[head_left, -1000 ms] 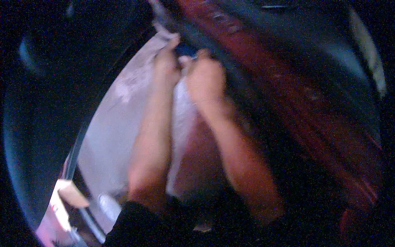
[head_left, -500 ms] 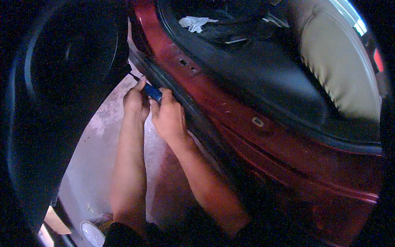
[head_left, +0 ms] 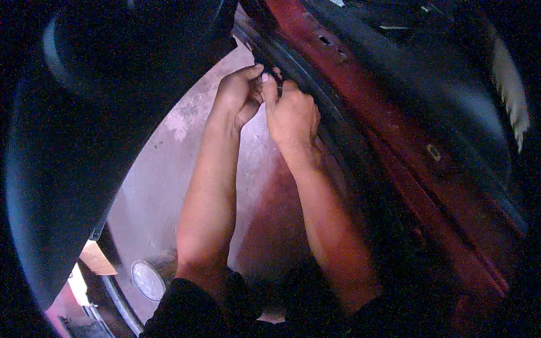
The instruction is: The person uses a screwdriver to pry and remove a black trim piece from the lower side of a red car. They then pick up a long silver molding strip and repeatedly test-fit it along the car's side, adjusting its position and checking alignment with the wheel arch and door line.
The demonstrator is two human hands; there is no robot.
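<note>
My two hands are close together beside the dark lower trim (head_left: 329,101) of a red car's door opening. Between them is a blue-handled screwdriver (head_left: 273,73), of which only a dark sliver shows now. My left hand (head_left: 239,93) is closed, its thumb and fingers at the tool's front part. My right hand (head_left: 294,112) is closed round the handle end, its thumb pointing forward against the left fingers. The tip of the screwdriver is hidden in shadow near the trim.
The open door's dark inner panel (head_left: 112,129) fills the left. The red door sill (head_left: 389,112) runs along the right, with the dark car floor and a beige seat (head_left: 510,84) beyond. Low on the grey floor (head_left: 169,186) lies a round pale disc (head_left: 148,280).
The view has swung left, so the car and both hands sit further right and higher in the picture. My hands have drawn closer together, covering most of the blue handle.
</note>
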